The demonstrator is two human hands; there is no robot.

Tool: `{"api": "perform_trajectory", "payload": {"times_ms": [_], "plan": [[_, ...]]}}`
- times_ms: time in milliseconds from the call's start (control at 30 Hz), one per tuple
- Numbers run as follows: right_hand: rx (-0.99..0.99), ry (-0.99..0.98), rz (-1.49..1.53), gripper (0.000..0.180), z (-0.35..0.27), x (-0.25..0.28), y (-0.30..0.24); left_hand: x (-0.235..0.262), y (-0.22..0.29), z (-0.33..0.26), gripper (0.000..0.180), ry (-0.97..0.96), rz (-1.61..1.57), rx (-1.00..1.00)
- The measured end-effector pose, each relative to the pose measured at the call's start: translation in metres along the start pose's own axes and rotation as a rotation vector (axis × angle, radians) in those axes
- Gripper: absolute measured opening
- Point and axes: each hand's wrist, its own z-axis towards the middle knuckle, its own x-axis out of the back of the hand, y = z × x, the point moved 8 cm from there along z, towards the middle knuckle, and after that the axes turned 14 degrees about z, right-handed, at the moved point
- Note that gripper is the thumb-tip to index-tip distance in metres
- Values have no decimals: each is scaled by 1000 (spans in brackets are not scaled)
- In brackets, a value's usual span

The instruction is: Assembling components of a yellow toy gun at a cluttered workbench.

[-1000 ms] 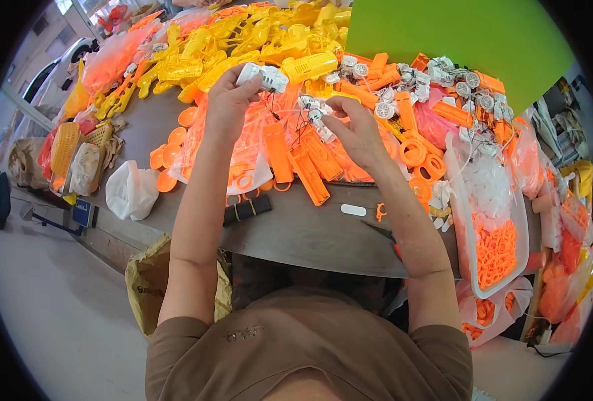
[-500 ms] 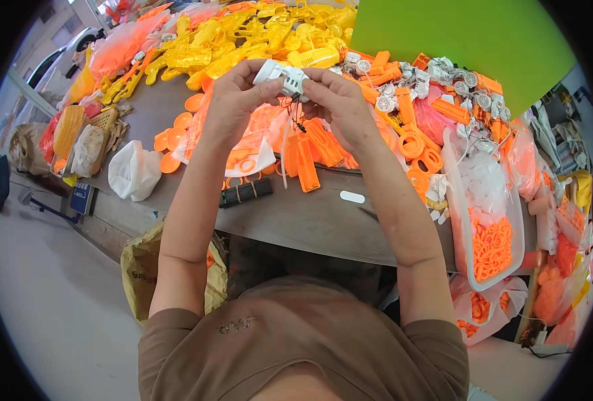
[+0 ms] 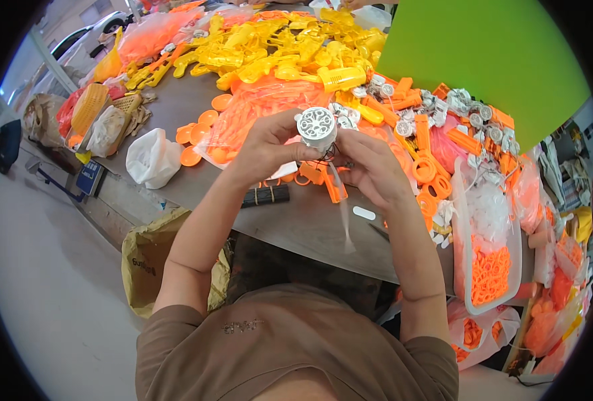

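Observation:
Above the table, my left hand (image 3: 267, 148) closes its thumb and fingers round a white plastic motor unit (image 3: 317, 126). The unit's round, perforated face is turned toward me. On its other side, my right hand (image 3: 375, 164) is closed, fingertips pinching the unit's rear part beside thin dark wires. A clear, pale tube or strip (image 3: 346, 217) hangs down from it, blurred. Under my hands lie orange plastic housings (image 3: 337, 185) and a clear bag of orange parts (image 3: 263, 100). Similar white units (image 3: 475, 120) lie among orange pieces at the right.
Yellow plastic shells (image 3: 263, 50) are heaped at the back. A clear bin (image 3: 462, 267) with small orange rings stands right, near orange rings (image 3: 424, 170). A white bag (image 3: 151, 160), orange discs (image 3: 191, 155) and a dark block (image 3: 266, 195) lie left. A green panel (image 3: 483, 60) rises behind.
My hands have come down and nearer with the motor unit. It has turned so its round face points at me. The view has shifted slightly.

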Motion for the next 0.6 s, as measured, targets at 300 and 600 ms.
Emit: {"api": "perform_trajectory", "payload": {"times_ms": [300, 600], "plan": [[-6, -45, -151, 25, -20, 3, 1, -7, 9, -15, 39, 54, -160, 79], [876, -105, -1112, 9, -54, -77, -61, 1, 19, -43, 37, 184, -6, 262]]}}
